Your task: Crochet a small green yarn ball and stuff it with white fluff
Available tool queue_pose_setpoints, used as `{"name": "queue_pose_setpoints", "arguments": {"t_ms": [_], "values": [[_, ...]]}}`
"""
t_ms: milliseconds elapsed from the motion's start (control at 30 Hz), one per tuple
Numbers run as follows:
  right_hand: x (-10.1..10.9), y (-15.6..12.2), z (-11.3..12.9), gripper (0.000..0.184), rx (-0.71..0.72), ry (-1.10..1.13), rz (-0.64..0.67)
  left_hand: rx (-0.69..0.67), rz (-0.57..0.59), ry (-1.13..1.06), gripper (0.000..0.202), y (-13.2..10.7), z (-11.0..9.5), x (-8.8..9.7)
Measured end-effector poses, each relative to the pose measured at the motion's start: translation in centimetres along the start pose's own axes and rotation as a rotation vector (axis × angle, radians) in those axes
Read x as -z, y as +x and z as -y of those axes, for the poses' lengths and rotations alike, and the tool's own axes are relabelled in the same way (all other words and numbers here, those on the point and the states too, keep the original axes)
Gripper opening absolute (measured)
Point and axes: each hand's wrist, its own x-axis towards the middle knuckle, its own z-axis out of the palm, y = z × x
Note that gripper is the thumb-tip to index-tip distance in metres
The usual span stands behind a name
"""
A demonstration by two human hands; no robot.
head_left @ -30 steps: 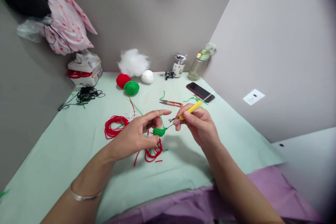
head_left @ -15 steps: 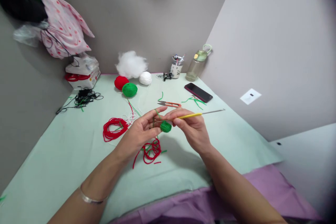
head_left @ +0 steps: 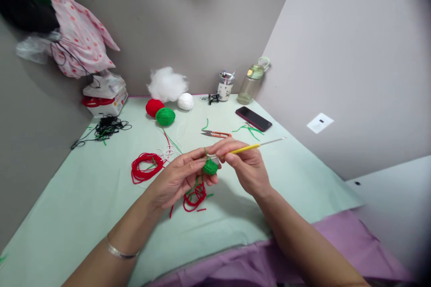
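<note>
A small green crochet piece (head_left: pixel 210 167) is pinched in my left hand (head_left: pixel 183 171), whose thumb lies at its upper edge and whose lower fingers curl beneath it. My right hand (head_left: pixel 246 163) is closed around a crochet hook (head_left: pixel 248 148) with a yellow grip. One metal end of the hook points up to the right; the other meets the top of the green piece, where the exact stitch is too small to make out. A strand of green yarn rises by my left fingertips. Below my left hand lies a tangle of red yarn (head_left: pixel 194 198) with green bits.
Red, green (head_left: pixel 165 117) and white yarn balls sit by white stuffing (head_left: pixel 167 84) at the back. Orange thread snips (head_left: pixel 216 134), a phone (head_left: pixel 253 119), a bottle (head_left: pixel 251 84) and a pen cup (head_left: pixel 225 86) stand or lie beyond my hands. A red yarn coil (head_left: pixel 147 168) lies left.
My left fingers have gone from spread and raised to folded around the green piece, the thumb moving up to its top. The piece sits slightly lower. My right hand keeps its hold on the hook.
</note>
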Motion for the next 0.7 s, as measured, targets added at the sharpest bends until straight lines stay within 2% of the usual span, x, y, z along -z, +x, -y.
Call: {"name": "queue_pose_setpoints", "arguments": {"t_ms": [300, 533, 700], "values": [[0.24, -0.03, -0.40, 0.011, -0.156, 0.191, -0.067, -0.025, -0.092, -0.004, 0.052, -0.13, 0.03, -0.48], [0.17, 0.09, -0.20, 0.011, -0.162, 0.163, -0.111, -0.074, -0.156, 0.073, 0.055, 0.01, 0.34, -0.28], [0.11, 0.09, -0.08, 0.015, -0.221, 0.191, -0.144, -0.121, -0.224, 0.099, 0.053, 0.00, 0.59, -0.66]]}}
